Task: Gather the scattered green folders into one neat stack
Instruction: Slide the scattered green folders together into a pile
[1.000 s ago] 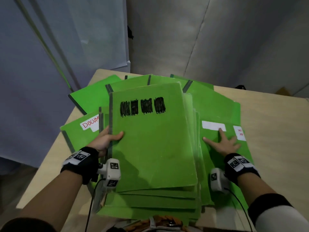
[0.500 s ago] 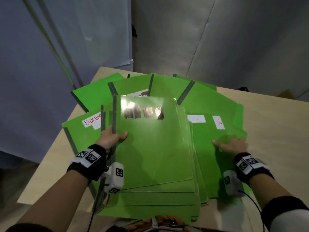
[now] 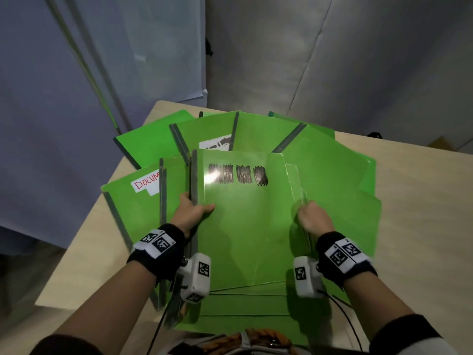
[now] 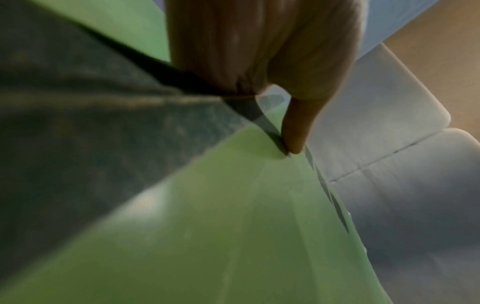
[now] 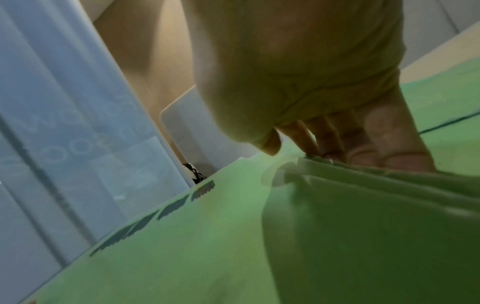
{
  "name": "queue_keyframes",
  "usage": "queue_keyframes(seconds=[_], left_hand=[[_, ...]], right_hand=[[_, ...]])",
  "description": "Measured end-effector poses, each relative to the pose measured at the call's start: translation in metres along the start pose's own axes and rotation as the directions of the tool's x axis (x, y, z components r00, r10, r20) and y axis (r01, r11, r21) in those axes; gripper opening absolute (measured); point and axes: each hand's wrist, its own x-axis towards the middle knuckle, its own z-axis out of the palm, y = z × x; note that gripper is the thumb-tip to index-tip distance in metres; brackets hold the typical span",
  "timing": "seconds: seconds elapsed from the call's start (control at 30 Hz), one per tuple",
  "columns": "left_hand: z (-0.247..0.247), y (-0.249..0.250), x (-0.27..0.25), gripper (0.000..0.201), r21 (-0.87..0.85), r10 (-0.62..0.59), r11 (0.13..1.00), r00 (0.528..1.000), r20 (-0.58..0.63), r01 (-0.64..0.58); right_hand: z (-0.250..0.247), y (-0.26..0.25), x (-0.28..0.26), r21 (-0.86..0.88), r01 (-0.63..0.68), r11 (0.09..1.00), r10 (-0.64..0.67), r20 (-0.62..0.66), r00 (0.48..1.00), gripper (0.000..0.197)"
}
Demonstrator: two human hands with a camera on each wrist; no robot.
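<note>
A bundle of green folders [image 3: 245, 226] is held tilted up in front of me; its top folder bears black scribbles [image 3: 238, 174]. My left hand [image 3: 192, 213] grips the bundle's dark spine edge, thumb on the cover. My right hand [image 3: 311, 219] grips the bundle's right edge, fingers curled under it. In the left wrist view the thumb [image 4: 296, 127] presses on the green cover [image 4: 207, 226]. The right wrist view shows fingers [image 5: 345, 144] under the folder edges [image 5: 363, 205]. Other green folders lie fanned on the table: one labelled DOCUM [image 3: 128, 201], several at the back [image 3: 256, 129] and right [image 3: 358, 201].
The light wooden table [image 3: 422, 201] has bare surface on the right and a left edge [image 3: 76, 239] near the folders. A grey wall [image 3: 332, 47] and a bluish panel [image 3: 64, 73] stand behind the table.
My right hand left the folder with white labels and moved left to grip the bundle's right edge. That labelled folder is now out of sight. The bundle has tilted up toward me.
</note>
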Motion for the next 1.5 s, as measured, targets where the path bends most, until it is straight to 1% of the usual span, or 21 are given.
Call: queue_keyframes(seconds=[0.1, 0.2, 0.23, 0.27, 0.33, 0.4, 0.5, 0.57, 0.6, 0.63, 0.67, 0.73, 0.87, 0.97, 1.0, 1.1, 1.17, 1.27, 1.37, 1.43, 1.5], left_hand=[[-0.008, 0.001, -0.002, 0.108, -0.035, 0.003, 0.999, 1.000, -0.023, -0.004], [-0.017, -0.007, 0.007, 0.154, 0.064, -0.027, 0.998, 0.999, 0.017, 0.026], [-0.018, -0.007, 0.005, 0.156, 0.088, -0.033, 0.996, 0.999, 0.030, 0.030], [-0.017, -0.003, -0.002, 0.147, 0.080, -0.031, 0.996, 0.999, 0.039, 0.028], [-0.016, 0.001, -0.010, 0.106, 0.071, -0.016, 0.997, 0.999, 0.028, 0.014], [-0.020, 0.001, -0.008, 0.084, 0.079, -0.002, 0.997, 1.000, 0.030, 0.000], [-0.020, 0.013, -0.016, 0.074, 0.074, 0.028, 0.997, 0.996, 0.082, -0.034], [-0.016, 0.026, -0.026, 0.065, 0.052, 0.097, 0.993, 0.991, 0.090, -0.102], [-0.015, 0.033, -0.031, 0.068, 0.048, 0.141, 0.988, 0.986, 0.085, -0.146], [-0.015, 0.042, -0.036, 0.070, 0.052, 0.187, 0.980, 0.979, 0.078, -0.192], [-0.014, 0.054, -0.042, 0.065, 0.044, 0.250, 0.966, 0.966, 0.070, -0.253], [-0.011, 0.084, -0.055, 0.045, -0.007, 0.391, 0.920, 0.920, 0.032, -0.391], [0.000, 0.140, -0.083, 0.044, -0.033, 0.651, 0.758, 0.759, -0.022, -0.651], [0.004, 0.149, -0.087, 0.043, -0.010, 0.718, 0.696, 0.696, 0.000, -0.718], [0.005, 0.146, -0.086, 0.044, 0.010, 0.726, 0.687, 0.687, 0.013, -0.726], [0.006, 0.132, -0.079, 0.054, 0.030, 0.715, 0.696, 0.697, 0.059, -0.717], [0.008, 0.128, -0.077, 0.063, 0.037, 0.729, 0.679, 0.679, 0.085, -0.734], [0.013, 0.123, -0.079, 0.077, 0.064, 0.737, 0.670, 0.673, 0.058, -0.740], [0.020, 0.098, -0.075, 0.079, 0.103, 0.698, 0.714, 0.716, -0.026, -0.692], [0.023, 0.075, -0.073, 0.084, 0.108, 0.657, 0.752, 0.751, -0.057, -0.650], [0.024, 0.065, -0.069, 0.074, 0.093, 0.626, 0.780, 0.774, -0.094, -0.619]], right_hand=[[-0.002, -0.006, -0.008, 0.164, 0.010, 0.986, -0.013, 0.022, 1.000, 0.044], [-0.003, -0.004, -0.016, 0.272, 0.000, 0.962, -0.017, 0.061, 0.998, 0.078], [-0.003, -0.004, -0.017, 0.295, -0.004, 0.956, -0.020, 0.076, 0.997, 0.086], [-0.004, -0.004, -0.019, 0.330, 0.003, 0.944, -0.035, 0.094, 0.995, 0.093], [-0.006, -0.005, -0.017, 0.416, -0.042, 0.908, -0.033, 0.172, 0.985, 0.105], [-0.012, -0.007, -0.018, 0.478, -0.072, 0.876, -0.049, 0.237, 0.970, 0.113], [-0.018, -0.009, -0.014, 0.579, -0.067, 0.812, -0.101, 0.254, 0.962, 0.110], [-0.026, -0.013, -0.015, 0.660, -0.016, 0.751, -0.148, 0.193, 0.970, 0.105], [-0.034, -0.019, -0.017, 0.693, 0.019, 0.721, -0.173, 0.153, 0.973, 0.104], [-0.044, -0.025, -0.019, 0.718, 0.062, 0.693, -0.197, 0.107, 0.974, 0.106], [-0.058, -0.033, -0.022, 0.733, 0.116, 0.670, -0.231, 0.058, 0.971, 0.110], [-0.087, -0.053, -0.033, 0.745, 0.260, 0.614, -0.317, -0.069, 0.946, 0.117], [-0.136, -0.083, -0.053, 0.740, 0.517, 0.429, -0.401, -0.357, 0.844, 0.104], [-0.143, -0.089, -0.065, 0.744, 0.568, 0.350, -0.435, -0.408, 0.803, 0.090], [-0.140, -0.089, -0.064, 0.751, 0.560, 0.351, -0.438, -0.397, 0.807, 0.094], [-0.125, -0.079, -0.048, 0.742, 0.540, 0.398, -0.447, -0.357, 0.820, 0.132], [-0.116, -0.068, -0.031, 0.730, 0.531, 0.431, -0.451, -0.336, 0.827, 0.141], [-0.109, -0.066, -0.054, 0.729, 0.471, 0.496, -0.396, -0.293, 0.870, 0.135], [-0.091, -0.058, -0.059, 0.748, 0.398, 0.532, -0.401, -0.191, 0.896, 0.123], [-0.077, -0.055, -0.056, 0.755, 0.337, 0.563, -0.369, -0.135, 0.919, 0.107], [-0.067, -0.053, -0.049, 0.778, 0.310, 0.546, -0.336, -0.135, 0.932, 0.094]])
